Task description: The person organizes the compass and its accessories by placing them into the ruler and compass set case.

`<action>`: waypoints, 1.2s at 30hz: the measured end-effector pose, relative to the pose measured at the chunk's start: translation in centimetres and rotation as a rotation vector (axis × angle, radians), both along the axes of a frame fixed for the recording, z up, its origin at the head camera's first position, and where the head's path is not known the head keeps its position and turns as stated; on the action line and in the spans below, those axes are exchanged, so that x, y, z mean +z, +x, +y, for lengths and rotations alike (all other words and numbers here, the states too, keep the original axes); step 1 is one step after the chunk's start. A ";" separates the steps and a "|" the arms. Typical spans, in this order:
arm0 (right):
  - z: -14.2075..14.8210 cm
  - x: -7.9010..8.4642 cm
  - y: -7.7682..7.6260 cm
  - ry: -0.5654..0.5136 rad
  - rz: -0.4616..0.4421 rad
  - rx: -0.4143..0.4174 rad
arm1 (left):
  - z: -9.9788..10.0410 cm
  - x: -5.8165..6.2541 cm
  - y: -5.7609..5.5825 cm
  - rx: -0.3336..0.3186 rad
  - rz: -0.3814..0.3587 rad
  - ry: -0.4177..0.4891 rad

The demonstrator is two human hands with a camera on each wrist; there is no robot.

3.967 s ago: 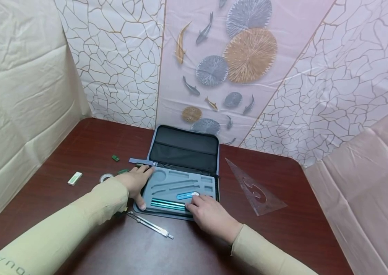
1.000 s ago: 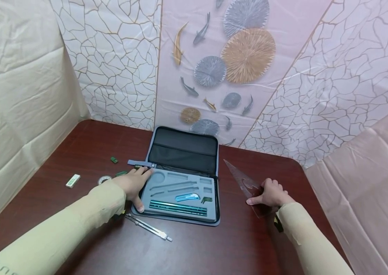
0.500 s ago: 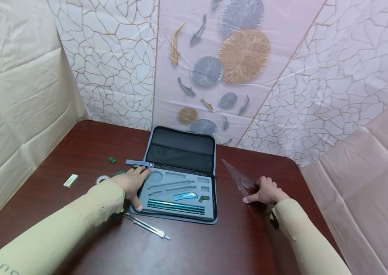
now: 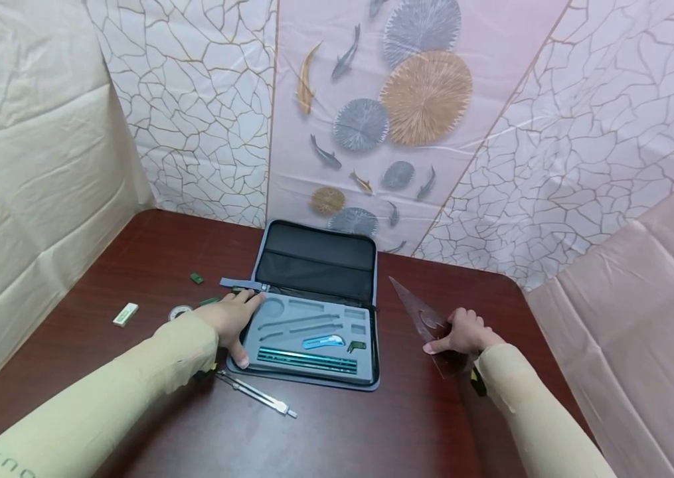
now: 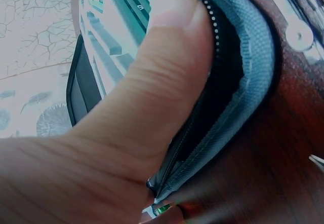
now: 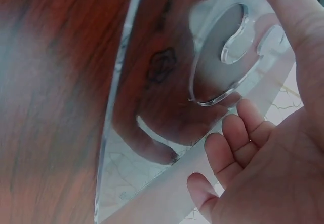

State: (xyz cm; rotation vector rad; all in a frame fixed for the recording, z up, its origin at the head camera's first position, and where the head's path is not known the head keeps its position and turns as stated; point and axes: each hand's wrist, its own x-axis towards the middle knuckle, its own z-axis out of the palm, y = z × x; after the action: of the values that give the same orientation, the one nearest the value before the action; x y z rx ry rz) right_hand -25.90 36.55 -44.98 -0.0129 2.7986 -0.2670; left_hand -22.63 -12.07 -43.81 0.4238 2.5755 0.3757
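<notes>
My left hand (image 4: 232, 322) rests with spread fingers on the left edge of an unzipped case (image 4: 315, 259). Its thumb (image 5: 174, 46) presses the front corner beside the zip. Inside the case's grey tray (image 4: 297, 311) lie teal pencils (image 4: 307, 360), a blue utility knife (image 4: 323, 341) and a small dark green piece (image 4: 356, 346). To the right, my right hand (image 4: 461, 334) grips a clear set square (image 4: 417, 312) between thumb and fingers. The fingertips meet its edge near the curved cutout in the right wrist view. The hand hides part of the set square in the head view.
A metal compass (image 4: 257, 394) lies in front of the case. Left of it are a white eraser (image 4: 125, 315), a round whitish item (image 4: 180, 311) and a small green piece (image 4: 196, 278). Draped cloth (image 4: 32, 199) borders the table's sides and back.
Since four seconds ago, my right hand has left the tray and moved right to the set square. A small green piece now shows beside the knife. My left hand has stayed on the case.
</notes>
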 end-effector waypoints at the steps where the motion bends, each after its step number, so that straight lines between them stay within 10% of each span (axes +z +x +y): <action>1: 0.0 0.0 0.1 0.006 0.008 -0.001 | 0.1 0.1 0.0 -0.001 0.001 -0.002; 24: 2.7 0.3 0.4 -0.247 0.004 -0.006 | -0.2 -0.1 -0.6 -0.014 -0.008 0.100; 36: 2.9 -0.6 0.3 -0.158 0.180 0.099 | 0.9 0.0 -3.7 0.241 0.006 0.144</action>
State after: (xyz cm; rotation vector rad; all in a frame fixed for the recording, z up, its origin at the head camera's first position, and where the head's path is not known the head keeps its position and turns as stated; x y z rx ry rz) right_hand -25.61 39.48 -45.61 -0.2223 2.9355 -0.4835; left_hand -26.30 -11.20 -43.81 0.1628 2.6210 0.6481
